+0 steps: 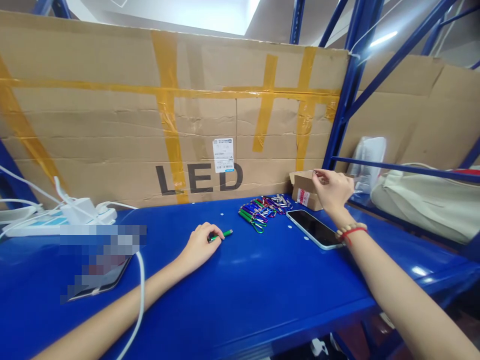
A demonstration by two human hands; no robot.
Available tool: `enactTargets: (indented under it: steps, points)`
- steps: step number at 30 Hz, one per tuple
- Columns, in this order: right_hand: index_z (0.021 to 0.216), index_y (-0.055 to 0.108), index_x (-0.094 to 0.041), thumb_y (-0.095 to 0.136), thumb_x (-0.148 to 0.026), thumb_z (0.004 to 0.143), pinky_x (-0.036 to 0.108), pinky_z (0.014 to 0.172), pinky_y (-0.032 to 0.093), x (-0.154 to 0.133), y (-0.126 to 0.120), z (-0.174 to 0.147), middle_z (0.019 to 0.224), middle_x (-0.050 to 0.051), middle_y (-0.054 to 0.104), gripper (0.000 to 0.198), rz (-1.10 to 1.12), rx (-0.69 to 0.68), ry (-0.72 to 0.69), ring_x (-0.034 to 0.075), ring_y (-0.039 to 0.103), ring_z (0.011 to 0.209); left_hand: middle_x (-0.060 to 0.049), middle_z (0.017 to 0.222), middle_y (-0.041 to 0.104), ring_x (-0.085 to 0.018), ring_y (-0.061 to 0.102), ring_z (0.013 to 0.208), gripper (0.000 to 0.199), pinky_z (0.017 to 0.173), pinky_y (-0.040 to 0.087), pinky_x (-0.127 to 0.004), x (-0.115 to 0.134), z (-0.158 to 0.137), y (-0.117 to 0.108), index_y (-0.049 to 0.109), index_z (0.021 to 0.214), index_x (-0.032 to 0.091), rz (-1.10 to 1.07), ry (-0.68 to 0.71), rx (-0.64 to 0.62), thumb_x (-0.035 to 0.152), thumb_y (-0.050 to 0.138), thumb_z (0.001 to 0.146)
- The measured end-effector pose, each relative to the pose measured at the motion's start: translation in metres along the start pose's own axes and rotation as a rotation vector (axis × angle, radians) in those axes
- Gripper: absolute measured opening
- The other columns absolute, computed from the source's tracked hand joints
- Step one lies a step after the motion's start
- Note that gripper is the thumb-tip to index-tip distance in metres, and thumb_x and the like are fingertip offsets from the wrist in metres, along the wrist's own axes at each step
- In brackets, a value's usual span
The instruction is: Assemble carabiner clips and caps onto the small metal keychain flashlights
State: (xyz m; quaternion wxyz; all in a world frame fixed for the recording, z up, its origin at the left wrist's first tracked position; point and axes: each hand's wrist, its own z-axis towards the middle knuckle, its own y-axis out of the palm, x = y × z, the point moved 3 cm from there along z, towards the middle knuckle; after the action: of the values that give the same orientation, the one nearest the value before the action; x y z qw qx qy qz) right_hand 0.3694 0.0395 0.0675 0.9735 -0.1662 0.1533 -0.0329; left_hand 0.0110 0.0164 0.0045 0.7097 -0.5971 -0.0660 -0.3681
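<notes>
My left hand [198, 247] rests on the blue tabletop [240, 300], its fingers curled round a small green keychain flashlight [227, 233]. The silver-tipped end of that flashlight sticks out to the right. Over a small open cardboard box [308, 198], my right hand [333, 190] is raised with thumb and fingertips together. Whatever may be between those fingertips is too small to name. Between the hands, near the back, lies a heap of green, blue, red and silver keychain flashlights [257, 212] with carabiner clips. Inside the box, the contents are hidden.
A phone [315, 228] lies below my right wrist. At left are a power strip [33, 226] with plugs, a partly blurred dark-screened device [112, 281] and a white cable [141, 290] crossing my left forearm. A large taped carton [112, 145] marked LED stands behind; blue rack posts [343, 100] rise at right.
</notes>
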Motion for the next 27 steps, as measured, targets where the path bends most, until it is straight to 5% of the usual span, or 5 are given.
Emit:
enactTargets:
  steps: [4,11,18,22,27]
  points:
    - [0.091,0.068,-0.017,0.042,-0.032,0.085,0.039,0.082,0.027,0.02,0.007,-0.001,0.085,0.01,0.069,0.031,-0.049,0.062,0.035,0.024,0.054,0.084,-0.002,0.084,0.058,-0.019,0.051,0.085,0.017,0.08,0.039,-0.032,0.001,0.0,0.0,0.062,0.076,0.02,0.006,0.0,0.002,0.015,0.047,0.074]
    - [0.102,0.066,-0.014,0.043,-0.023,0.08,0.042,0.083,0.027,0.024,0.02,-0.002,0.103,0.012,0.066,0.033,-0.04,-0.041,0.011,0.026,0.051,0.094,-0.003,0.085,0.06,-0.019,0.053,0.086,0.015,0.077,0.039,-0.031,0.001,-0.001,0.0,0.063,0.085,0.02,0.04,0.028,0.018,0.018,0.05,0.077]
    - [0.089,0.069,-0.018,0.045,-0.025,0.081,0.035,0.078,0.036,-0.064,0.003,-0.028,0.093,0.008,0.066,0.026,0.229,-0.13,-0.247,0.023,0.055,0.089,-0.004,0.083,0.06,-0.022,0.053,0.086,0.02,0.078,0.036,-0.036,-0.006,-0.002,0.004,0.062,0.091,0.021,0.137,0.018,0.063,0.031,0.046,0.084]
    - [0.091,0.067,-0.021,0.043,-0.03,0.086,0.026,0.069,0.039,-0.13,-0.012,-0.068,0.086,0.004,0.068,0.026,0.458,-0.407,-0.381,0.017,0.059,0.081,0.0,0.075,0.054,-0.018,0.053,0.076,0.017,0.073,0.039,-0.032,-0.006,-0.002,0.001,0.052,0.093,0.02,-0.022,0.027,0.144,0.031,0.041,0.087]
    - [0.055,0.064,-0.019,0.034,-0.046,0.09,0.025,0.05,0.028,-0.169,-0.024,-0.107,0.055,0.005,0.063,0.053,0.37,-0.775,-0.616,0.014,0.057,0.055,0.001,0.079,0.048,-0.014,0.051,0.075,0.016,0.074,0.041,-0.029,0.0,-0.007,-0.009,0.043,0.099,0.021,-0.273,0.092,0.348,0.032,0.034,0.09]
